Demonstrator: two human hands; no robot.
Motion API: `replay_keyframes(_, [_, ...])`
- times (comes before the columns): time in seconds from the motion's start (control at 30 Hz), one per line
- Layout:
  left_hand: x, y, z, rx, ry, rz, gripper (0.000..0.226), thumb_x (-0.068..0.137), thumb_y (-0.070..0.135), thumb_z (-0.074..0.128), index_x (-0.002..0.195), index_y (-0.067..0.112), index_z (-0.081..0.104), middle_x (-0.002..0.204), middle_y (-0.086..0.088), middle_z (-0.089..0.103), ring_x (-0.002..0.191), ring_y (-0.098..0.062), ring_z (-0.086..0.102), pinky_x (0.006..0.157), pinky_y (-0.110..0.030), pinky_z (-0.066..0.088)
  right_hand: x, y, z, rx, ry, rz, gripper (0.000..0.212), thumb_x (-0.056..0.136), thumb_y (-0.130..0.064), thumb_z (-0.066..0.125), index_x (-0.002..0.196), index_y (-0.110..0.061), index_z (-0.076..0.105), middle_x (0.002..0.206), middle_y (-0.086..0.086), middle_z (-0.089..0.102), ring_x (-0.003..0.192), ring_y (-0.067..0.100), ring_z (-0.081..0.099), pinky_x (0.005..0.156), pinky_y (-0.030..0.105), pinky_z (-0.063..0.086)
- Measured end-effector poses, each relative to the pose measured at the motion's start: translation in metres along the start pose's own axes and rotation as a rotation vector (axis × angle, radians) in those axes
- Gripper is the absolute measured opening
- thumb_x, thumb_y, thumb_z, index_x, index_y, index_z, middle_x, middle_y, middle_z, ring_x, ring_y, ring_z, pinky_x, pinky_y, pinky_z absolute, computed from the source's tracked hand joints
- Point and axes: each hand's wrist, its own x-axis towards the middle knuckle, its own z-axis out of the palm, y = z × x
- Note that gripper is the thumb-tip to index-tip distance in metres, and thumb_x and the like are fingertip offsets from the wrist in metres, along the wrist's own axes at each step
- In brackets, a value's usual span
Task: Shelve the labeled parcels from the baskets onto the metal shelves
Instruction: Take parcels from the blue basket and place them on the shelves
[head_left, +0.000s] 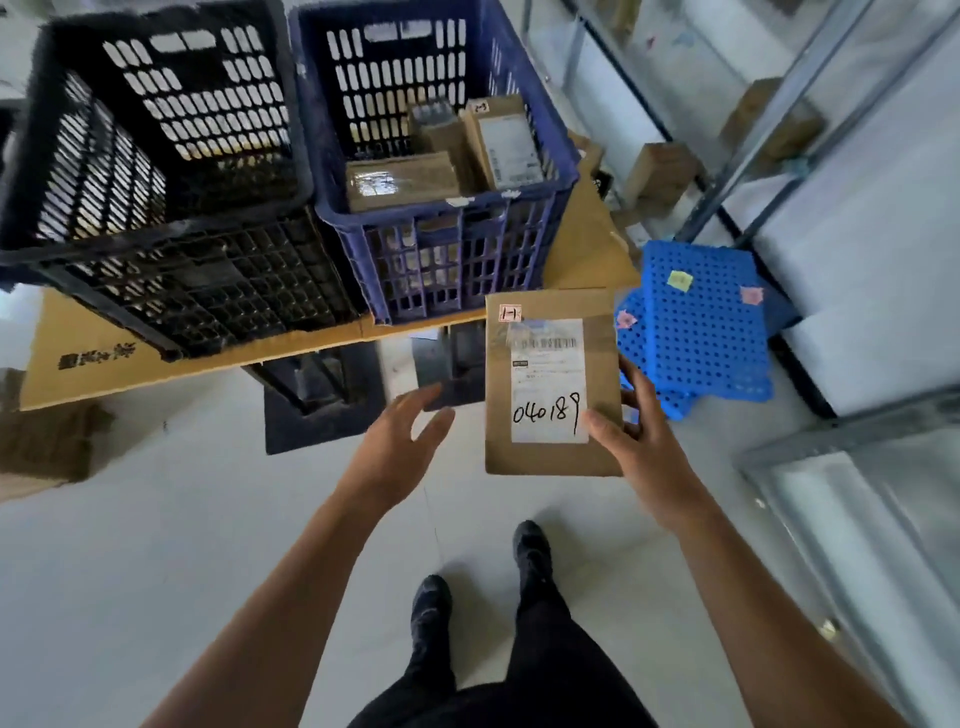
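Right hand (641, 441) grips brown parcel (550, 457); label (548, 382) reads "040189".

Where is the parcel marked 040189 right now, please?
In the head view, the parcel is right of centre, gripped by the right hand, just in front of the blue basket.

Right hand (641, 441) gripping labelled parcel (550, 382) at centre, left hand (400, 441) open beside it, blue basket (358, 228) at 12 o'clock.
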Motion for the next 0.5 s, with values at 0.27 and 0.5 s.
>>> replay_keyframes(0.27, [-0.008, 0.029, 0.03, 0.235, -0.182, 0.362, 0.061, 0.1, 0.054, 0.054, 0.154, 0.029, 0.042, 0.16, 0.006, 0.04, 0.15, -0.017, 0.03, 0.123, -0.039, 0.027, -0.114, -0.006, -0.016, 0.08, 0.503, -0.007, 0.08, 0.075, -0.053, 0.078, 0.147, -0.055, 0.043, 0.138, 0.004, 0.06, 0.112, 0.016, 0.072, 0.094, 0.044, 0.06])
replay_keyframes(0.5, [-0.023, 0.094, 0.073, 0.374, -0.243, 0.678, 0.064, 0.099, 0.063, 0.044, 0.152, 0.029, 0.044, 0.159, 0.0, 0.043, 0.149, -0.024, 0.033, 0.119, -0.056, 0.033, -0.195, -0.016, -0.056, 0.017, 0.757, -0.072, 0.075, 0.086, -0.046, 0.073, 0.151, -0.055, 0.036, 0.141, 0.005, 0.054, 0.116, 0.017, 0.069, 0.092, 0.042, 0.062])
